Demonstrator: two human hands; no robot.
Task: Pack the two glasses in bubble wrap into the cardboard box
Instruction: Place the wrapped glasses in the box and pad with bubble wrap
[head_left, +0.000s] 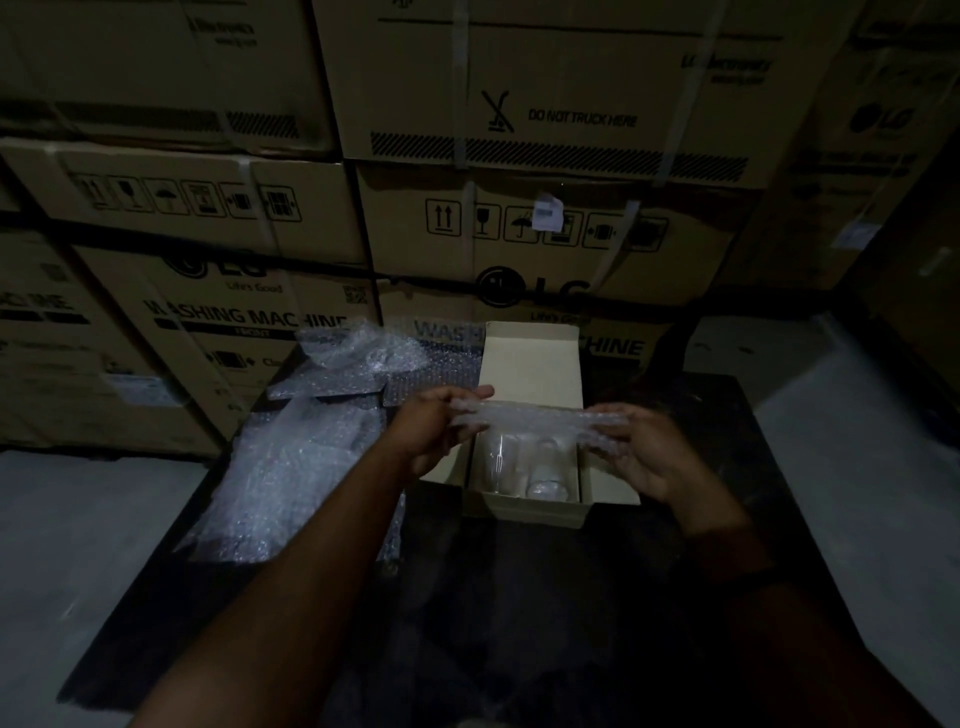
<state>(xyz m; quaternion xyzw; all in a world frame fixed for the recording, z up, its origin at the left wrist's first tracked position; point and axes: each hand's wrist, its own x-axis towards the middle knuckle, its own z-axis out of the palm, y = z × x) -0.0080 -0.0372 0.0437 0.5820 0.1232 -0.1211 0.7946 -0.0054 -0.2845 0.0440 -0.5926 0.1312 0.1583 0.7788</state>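
The two glasses (500, 463) are sitting side by side in the middle section of the open cardboard box (524, 513), bare as far as I can tell in this dim light. Just above them I am stretching a strip of bubble wrap (535, 418) across the box. My left hand (431, 431) is pinching one end, and the fingers (621, 411) of my right hand (649, 460) are curling round the other. The box is resting on the dark worktop (519, 613). Loose bubble wrap sheets (291, 467) are lying to its left, and big printed cartons (519, 234) are standing stacked behind.
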